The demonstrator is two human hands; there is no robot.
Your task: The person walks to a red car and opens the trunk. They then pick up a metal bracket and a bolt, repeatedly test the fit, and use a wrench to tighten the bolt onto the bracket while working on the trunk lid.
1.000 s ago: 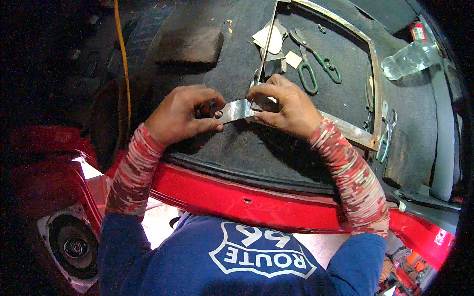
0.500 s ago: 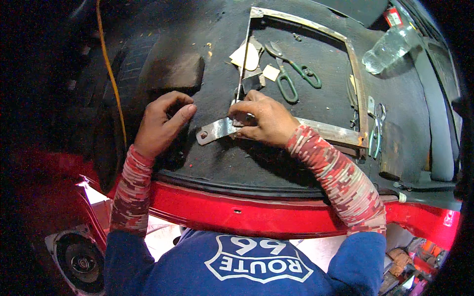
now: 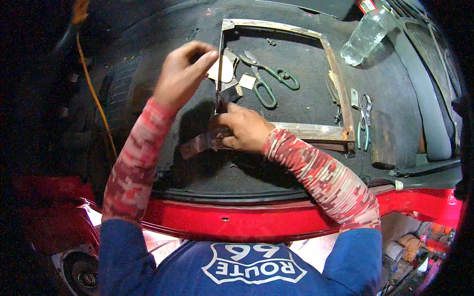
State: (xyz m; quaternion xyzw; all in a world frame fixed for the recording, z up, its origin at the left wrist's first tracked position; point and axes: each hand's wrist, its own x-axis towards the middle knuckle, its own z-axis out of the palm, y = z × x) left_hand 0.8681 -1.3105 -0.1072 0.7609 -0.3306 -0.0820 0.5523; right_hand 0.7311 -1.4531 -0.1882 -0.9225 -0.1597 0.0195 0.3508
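Note:
My right hand (image 3: pixel 243 129) presses down on a bent grey metal strip (image 3: pixel 196 145), gripping it where it meets the near left corner of a rusty square metal frame (image 3: pixel 316 132). The frame lies on the dark carpet. My left hand (image 3: pixel 183 73) is raised above the carpet. Its fingertips are pinched together beside the frame's left bar, and nothing shows between them. A pale flat piece (image 3: pixel 226 70) and a small pale square (image 3: pixel 247 81) lie just inside the frame, near that hand.
Green-handled snips (image 3: pixel 269 81) lie inside the frame. Pliers (image 3: pixel 364 118) rest to its right, and a clear plastic bottle (image 3: pixel 364 37) lies at the far right. An orange cable (image 3: pixel 96 103) runs down the left. A red car body edge (image 3: pixel 256 222) crosses below my arms.
My left hand has let go of the strip and risen toward the frame's left bar. My right hand has stayed on the strip, which now rests against the frame corner.

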